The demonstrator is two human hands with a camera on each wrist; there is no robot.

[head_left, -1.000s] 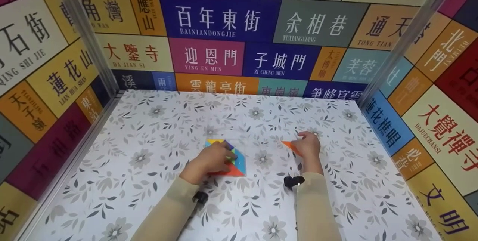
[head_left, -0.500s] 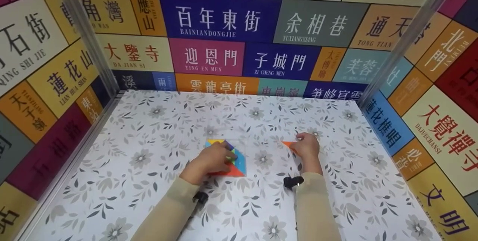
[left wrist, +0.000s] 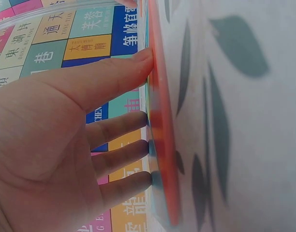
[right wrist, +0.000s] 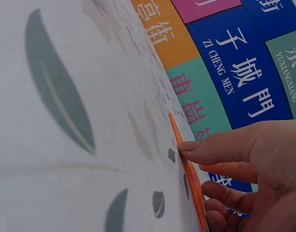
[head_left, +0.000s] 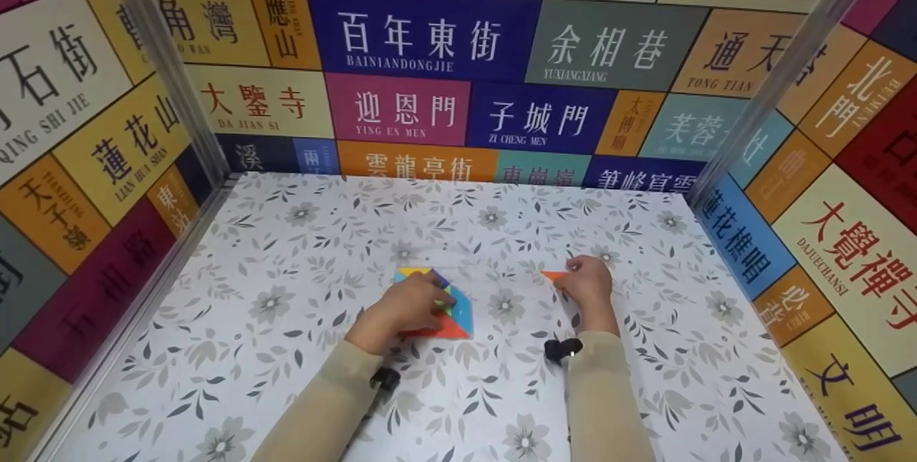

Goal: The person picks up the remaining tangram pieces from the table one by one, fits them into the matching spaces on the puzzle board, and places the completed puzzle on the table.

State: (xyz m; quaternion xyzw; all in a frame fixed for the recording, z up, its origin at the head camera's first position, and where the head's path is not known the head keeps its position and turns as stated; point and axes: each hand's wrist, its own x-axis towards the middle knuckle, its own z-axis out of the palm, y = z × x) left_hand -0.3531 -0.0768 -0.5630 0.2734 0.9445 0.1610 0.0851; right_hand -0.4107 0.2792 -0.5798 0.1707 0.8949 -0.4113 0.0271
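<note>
In the head view my left hand (head_left: pixel 412 304) lies over a tangram (head_left: pixel 461 310) whose light blue, yellow, green, purple and red pieces fit together. The left wrist view shows that thumb and several fairly straight fingers touching its top, with the red piece (left wrist: pixel 162 121) along the near edge. Farther right, my right hand (head_left: pixel 589 286) pinches an orange triangular tangram piece (head_left: pixel 553 276), its pointed end sticking out to the left. From the right wrist, the thumb (right wrist: pixel 211 146) presses the thin orange piece close to the tabletop, the other fingers curled behind it. Palm and fingers hide parts of both.
A white tabletop (head_left: pixel 286 376) printed with grey flowers and leaves spreads under both hands. Walls of coloured sign panels (head_left: pixel 423 32) enclose it at the back and both sides, with clear corner strips (head_left: pixel 752 75). Bands with black devices (head_left: pixel 564 349) sit on both wrists.
My right hand has shifted very slightly and its fingers have drawn in, so less of the orange piece shows. The left hand stays still on the tangram.
</note>
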